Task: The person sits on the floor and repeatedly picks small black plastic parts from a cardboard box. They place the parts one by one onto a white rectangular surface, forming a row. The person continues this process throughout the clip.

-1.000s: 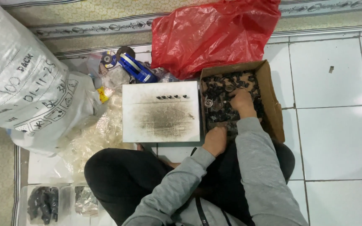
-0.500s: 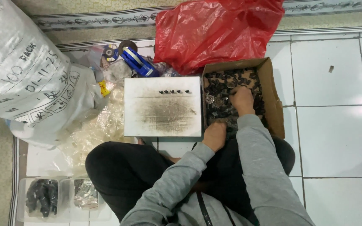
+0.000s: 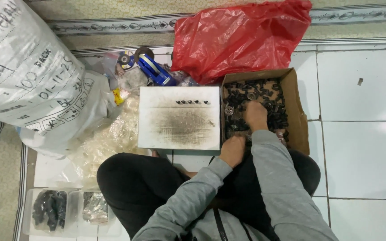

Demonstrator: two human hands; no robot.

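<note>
Hands are both working at the cardboard box (image 3: pixel 296 111), which is sitting on the tiled floor (image 3: pixel 362 147) right of the white board (image 3: pixel 179 117), touching its right edge. My right hand (image 3: pixel 255 116) is lying palm-down inside the box, fingers curled into the pile of small black parts (image 3: pixel 273 96); I cannot tell whether it is pinching one or just resting on them. My left hand (image 3: pixel 232 151) is sitting at the near left corner of the box, loosely closed, knuckles up; what it is gripping, if anything, is hidden from the head camera.

Black parts are filling most of the box, with a couple of round silvery pieces (image 3: pixel 229 110) mixed in near the box's left wall. A short row of small dark pieces (image 3: pixel 192 102) is lined up along the far edge of the board, toward its right corner. The board's middle is showing a dark smudge.

Red plastic bag (image 3: pixel 242 35) is lying behind the box, just touching its far edge. Blue tape dispenser (image 3: pixel 153 70) is lying behind the board's far left corner. Big white sack (image 3: pixel 27 76) is taking up the far left of the floor, with crumpled clear plastic (image 3: pixel 108 140) between it and the board. Clear tray (image 3: pixel 50 210) with dark parts is sitting at the near left, beside my knee (image 3: pixel 126 178).
</note>
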